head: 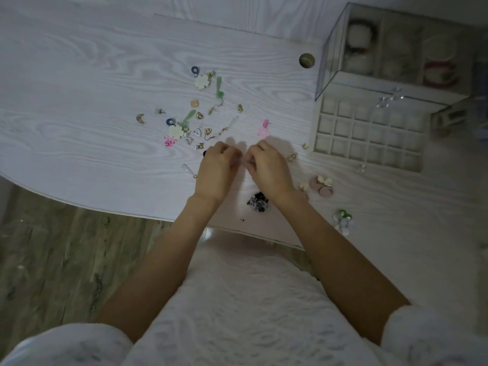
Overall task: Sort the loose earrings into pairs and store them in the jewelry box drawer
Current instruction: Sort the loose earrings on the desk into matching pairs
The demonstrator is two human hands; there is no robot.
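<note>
Several loose earrings (196, 120) lie scattered on the white table, among them white flowers, green drops, gold hearts and a pink one (264, 130). My left hand (217, 170) and my right hand (266, 169) sit close together just in front of the pile, fingers curled, pinching something small between them; what it is stays hidden. The jewelry box (396, 56) stands at the right with its gridded drawer (367, 133) pulled out. Sorted pairs lie nearer me: mauve discs (322, 186), a dark pair (257, 202) and a green-white pair (343, 220).
A round brass knob (306, 60) sits on the table left of the box. The curved table edge (105, 207) runs past my left forearm, with wooden floor below it. A clear drop earring (188, 170) lies left of my left hand.
</note>
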